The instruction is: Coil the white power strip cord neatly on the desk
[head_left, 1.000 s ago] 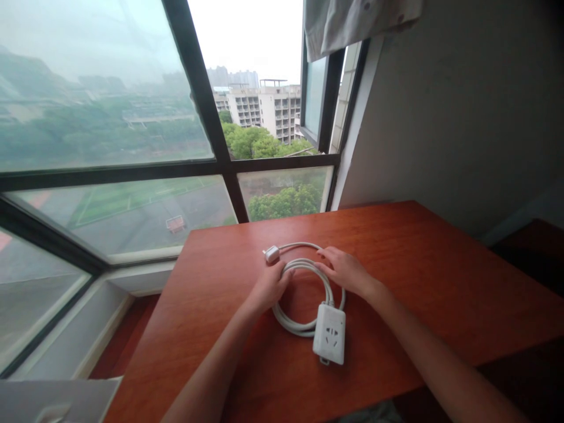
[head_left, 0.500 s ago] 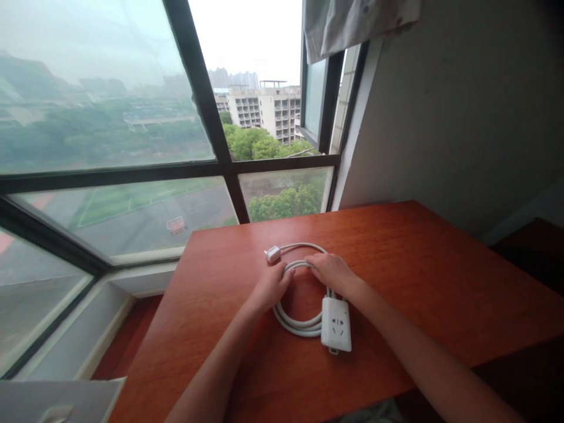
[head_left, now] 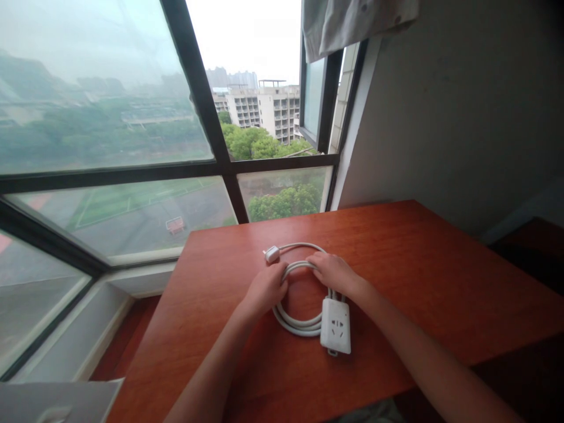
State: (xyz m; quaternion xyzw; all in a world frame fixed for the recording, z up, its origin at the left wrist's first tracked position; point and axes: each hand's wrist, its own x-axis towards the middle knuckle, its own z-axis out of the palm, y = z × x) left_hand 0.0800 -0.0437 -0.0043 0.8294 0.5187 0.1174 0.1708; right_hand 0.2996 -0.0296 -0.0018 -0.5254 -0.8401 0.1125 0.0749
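Note:
A white power cord (head_left: 296, 326) lies in a loose round coil on the reddish-brown desk (head_left: 396, 252). My left hand (head_left: 267, 288) is closed round the coil's upper left side. At the upper right of the coil, my right hand (head_left: 330, 270) grips the cord with bent fingers. The white socket block (head_left: 335, 326) of the extension cord rests face up at the coil's lower right, near my right forearm. Just beyond my left hand is the white plug (head_left: 272, 254), its pins pointing left. One strand of cord arcs from the plug towards my right hand.
A window with dark frames (head_left: 227, 168) runs along the desk's far and left sides, with one pane swung open. Grey curtain cloth (head_left: 352, 26) hangs at the top. A plain wall (head_left: 440, 129) rises at the right. Something white (head_left: 61, 402) stands at the lower left.
My left hand has shifted slightly on the coil, its thumb now tucked lower. My right hand stays almost in place. Cord, plug and socket block look nearly unmoved.

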